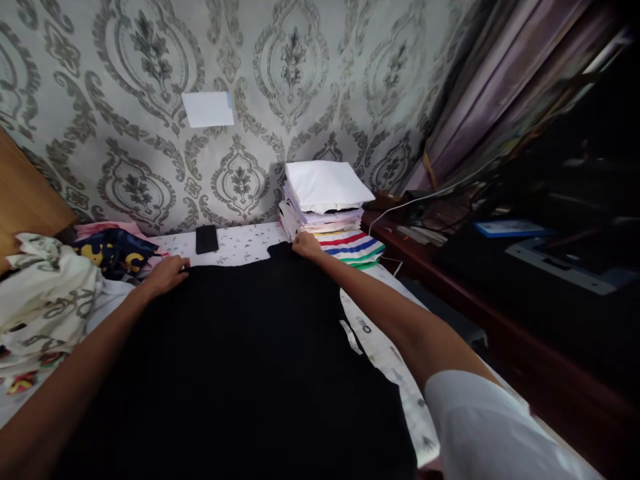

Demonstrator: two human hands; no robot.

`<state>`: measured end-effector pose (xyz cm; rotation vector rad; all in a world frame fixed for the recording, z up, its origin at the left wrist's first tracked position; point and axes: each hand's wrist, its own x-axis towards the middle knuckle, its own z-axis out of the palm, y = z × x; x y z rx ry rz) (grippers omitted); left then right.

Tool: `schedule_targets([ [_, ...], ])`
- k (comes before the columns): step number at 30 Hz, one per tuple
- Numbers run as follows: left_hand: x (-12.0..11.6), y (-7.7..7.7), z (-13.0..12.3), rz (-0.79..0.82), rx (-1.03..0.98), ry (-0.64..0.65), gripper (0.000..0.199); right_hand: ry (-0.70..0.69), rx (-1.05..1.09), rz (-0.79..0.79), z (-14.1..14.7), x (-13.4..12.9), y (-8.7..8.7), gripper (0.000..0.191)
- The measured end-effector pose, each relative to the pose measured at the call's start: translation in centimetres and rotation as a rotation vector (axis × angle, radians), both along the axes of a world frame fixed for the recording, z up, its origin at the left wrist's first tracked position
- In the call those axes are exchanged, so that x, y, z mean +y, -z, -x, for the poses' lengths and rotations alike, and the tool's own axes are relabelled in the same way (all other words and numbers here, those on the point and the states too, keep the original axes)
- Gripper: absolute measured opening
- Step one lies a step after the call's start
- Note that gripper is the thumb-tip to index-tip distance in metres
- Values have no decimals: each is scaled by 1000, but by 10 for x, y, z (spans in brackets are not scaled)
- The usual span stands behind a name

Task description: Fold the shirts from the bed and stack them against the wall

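A large black garment [250, 360] lies spread over a white patterned sheet [245, 241]. At its far left edge is my left hand [167, 275], its fingers bent together on the black cloth. My right hand [306, 245] is closed on the garment's far right corner, just in front of a stack of folded clothes [327, 187]. A white strip [351, 337] sticks out at the garment's right edge. The near part of the garment runs out of view at the bottom.
Crumpled clothes [50, 293] are heaped at the left. A black phone [207, 239] lies near the patterned wall [240, 153]. Striped folded cloth [350, 248] sits under the stack. At the right stands a dark red table [450, 293] with a white cable [430, 195].
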<state>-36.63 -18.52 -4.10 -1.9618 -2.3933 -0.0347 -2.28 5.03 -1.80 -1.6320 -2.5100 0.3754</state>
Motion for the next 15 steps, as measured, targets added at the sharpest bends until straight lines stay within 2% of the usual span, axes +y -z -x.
schedule_targets([
  [5, -18, -14, -12, -75, -67, -10, 23, 28, 77, 68, -13, -6, -10, 25],
  [10, -28, -20, -31, -39, -75, -56, 25, 96, 135, 279, -4, -12, 3, 32],
  [15, -30, -18, -36, -51, -21, -40, 31, 166, 297, 265, 1, -12, 9, 31],
])
